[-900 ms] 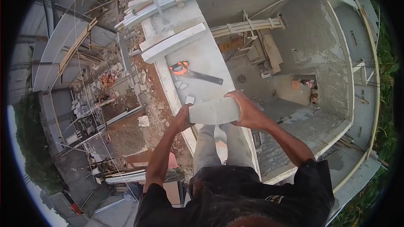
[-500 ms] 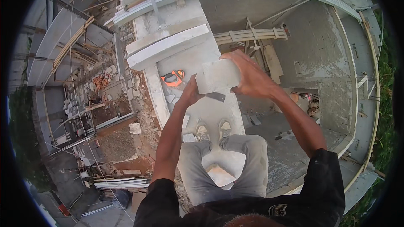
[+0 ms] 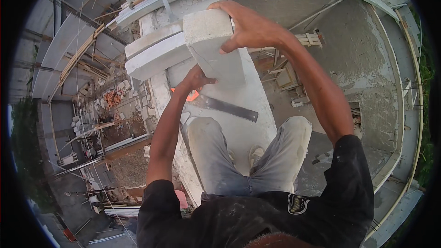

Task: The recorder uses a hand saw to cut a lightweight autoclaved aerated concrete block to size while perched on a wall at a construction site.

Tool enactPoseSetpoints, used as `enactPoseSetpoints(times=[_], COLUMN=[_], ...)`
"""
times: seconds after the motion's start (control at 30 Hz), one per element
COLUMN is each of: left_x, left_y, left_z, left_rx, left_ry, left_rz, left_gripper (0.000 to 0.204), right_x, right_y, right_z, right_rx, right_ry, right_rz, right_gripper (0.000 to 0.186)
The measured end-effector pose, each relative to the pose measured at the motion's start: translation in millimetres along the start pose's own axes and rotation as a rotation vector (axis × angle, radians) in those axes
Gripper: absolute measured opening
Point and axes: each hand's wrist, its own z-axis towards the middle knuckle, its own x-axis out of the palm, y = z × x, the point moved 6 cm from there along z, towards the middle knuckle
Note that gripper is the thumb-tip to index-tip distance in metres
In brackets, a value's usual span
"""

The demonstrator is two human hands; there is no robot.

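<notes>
**Grey block (image 3: 218,55) held at the concrete ledge (image 3: 261,96)**

The right hand (image 3: 250,27) is clamped on the block's upper right side, thumb on the near face; the left hand (image 3: 198,79) holds its lower left edge. The block overlaps the right end of a long white block (image 3: 158,57); whether it touches the ledge, I cannot tell. A saw (image 3: 225,108) lies below, its orange handle partly hidden by the left arm
</notes>
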Motion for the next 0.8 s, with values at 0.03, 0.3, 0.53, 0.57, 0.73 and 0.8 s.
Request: enactPoseSetpoints(times=[0.03,0.3,0.53,0.57,0.73,0.8], left_x=[-4.4,13.3,-4.0,-5.8,-8.7,-13.1], left_y=[4.9,171.1,229.8,235.3,241.6,248.0], left_z=[-5.8,-121.0,-123.8,-118.1,-55.6,-43.3], left_rx=[0.026,-0.234,-0.475,-0.424,-0.305,-0.351], left_ry=[-0.054,-0.403,-0.385,-0.431,-0.38,-0.305], left_rz=[0.03,0.338,0.435,0.496,0.667,0.737], left_gripper=[0.078,0.087,0.07,0.067,0.068,0.068], right_x=[7.7,4.2,-5.3,-1.7,-10.4,-12.4], right_y=[-1.8,-5.0,-8.5,-8.3,-19.0,-19.3], right_z=[7.0,9.1,-15.8,-13.5,-19.9,-21.4], right_rx=[-0.037,-0.004,-0.006,-0.009,-0.01,0.028], right_ry=[-0.01,-0.006,-0.104,-0.095,-0.105,-0.088], right_rz=[0.141,0.15,0.082,0.093,-0.001,-0.006], right_gripper=[0.093,0.098,0.099,0.099,0.101,0.105])
